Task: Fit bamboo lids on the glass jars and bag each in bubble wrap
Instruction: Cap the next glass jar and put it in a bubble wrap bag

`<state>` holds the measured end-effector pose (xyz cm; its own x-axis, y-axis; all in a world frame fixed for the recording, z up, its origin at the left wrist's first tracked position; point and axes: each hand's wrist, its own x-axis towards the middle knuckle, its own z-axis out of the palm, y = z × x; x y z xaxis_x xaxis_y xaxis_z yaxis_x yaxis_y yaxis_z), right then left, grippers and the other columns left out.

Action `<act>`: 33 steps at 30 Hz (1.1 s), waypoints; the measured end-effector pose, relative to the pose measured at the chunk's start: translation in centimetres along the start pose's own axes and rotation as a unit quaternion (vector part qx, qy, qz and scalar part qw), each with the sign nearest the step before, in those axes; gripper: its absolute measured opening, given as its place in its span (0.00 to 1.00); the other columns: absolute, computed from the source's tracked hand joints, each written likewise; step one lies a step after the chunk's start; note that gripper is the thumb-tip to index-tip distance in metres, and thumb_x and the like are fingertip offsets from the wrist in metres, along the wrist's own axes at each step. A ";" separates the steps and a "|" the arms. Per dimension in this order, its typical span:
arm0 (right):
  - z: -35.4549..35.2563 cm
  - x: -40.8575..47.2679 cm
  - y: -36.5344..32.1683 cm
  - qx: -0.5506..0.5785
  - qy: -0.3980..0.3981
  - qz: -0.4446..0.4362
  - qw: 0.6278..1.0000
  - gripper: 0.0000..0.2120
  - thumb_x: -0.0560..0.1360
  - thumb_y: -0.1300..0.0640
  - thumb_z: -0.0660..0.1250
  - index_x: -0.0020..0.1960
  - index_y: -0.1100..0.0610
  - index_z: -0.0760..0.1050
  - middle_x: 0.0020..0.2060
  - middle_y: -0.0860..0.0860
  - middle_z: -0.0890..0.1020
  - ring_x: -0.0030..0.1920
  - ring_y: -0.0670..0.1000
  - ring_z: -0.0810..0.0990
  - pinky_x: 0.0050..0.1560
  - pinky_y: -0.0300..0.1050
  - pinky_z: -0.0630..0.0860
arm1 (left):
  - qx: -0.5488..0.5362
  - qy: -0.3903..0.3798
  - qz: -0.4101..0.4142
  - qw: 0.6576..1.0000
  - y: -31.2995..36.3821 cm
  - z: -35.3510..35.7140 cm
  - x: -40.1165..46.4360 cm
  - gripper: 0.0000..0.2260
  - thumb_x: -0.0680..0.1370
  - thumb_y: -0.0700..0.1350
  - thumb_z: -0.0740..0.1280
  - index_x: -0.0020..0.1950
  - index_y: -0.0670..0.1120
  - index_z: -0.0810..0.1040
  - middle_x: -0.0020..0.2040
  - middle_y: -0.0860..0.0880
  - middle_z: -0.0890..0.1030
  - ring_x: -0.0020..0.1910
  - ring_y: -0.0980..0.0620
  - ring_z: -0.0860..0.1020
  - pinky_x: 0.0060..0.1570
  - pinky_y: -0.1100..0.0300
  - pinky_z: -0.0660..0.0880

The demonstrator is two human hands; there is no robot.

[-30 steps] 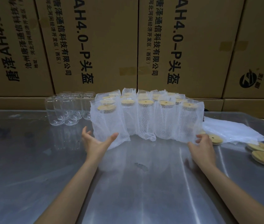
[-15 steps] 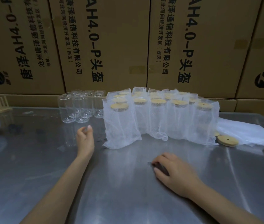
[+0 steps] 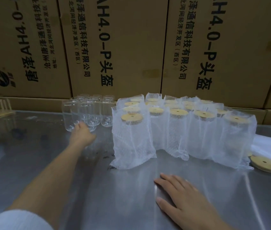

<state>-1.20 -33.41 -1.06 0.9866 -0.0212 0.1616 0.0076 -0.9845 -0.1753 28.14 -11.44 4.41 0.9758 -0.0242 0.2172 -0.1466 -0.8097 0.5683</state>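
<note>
Left hand grip reaching bare jars.

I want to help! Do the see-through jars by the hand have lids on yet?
No. The bare glass jars show open rims, no lids.

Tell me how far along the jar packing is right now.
Done: a cluster of bagged jars, lids fitted, stands in bubble wrap on the steel table. In hand: the left hand reaches the bare glass jars; whether it has a grip yet is unclear. The right hand lies flat on the table. Left: those unlidded jars, plus a loose bamboo lid at right.
</note>
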 end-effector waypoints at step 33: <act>-0.5 -0.5 -0.4 0.005 -0.002 0.013 1.000 0.24 0.78 0.34 0.51 0.73 0.33 0.52 0.73 0.29 0.49 0.73 0.33 0.45 0.73 0.38 0.41 | 0.400 0.112 0.275 0.867 0.6 -2.8 -2.0 0.11 0.80 0.42 0.60 0.61 0.50 0.73 0.59 0.51 0.75 0.63 0.49 0.72 0.66 0.52 0.61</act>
<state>-1.80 -33.05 -0.53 0.9870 -0.0460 0.1537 -0.0164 -0.9819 -0.1889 25.60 -10.23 6.55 0.7251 -0.4934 0.4804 -0.3328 -0.8618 -0.3828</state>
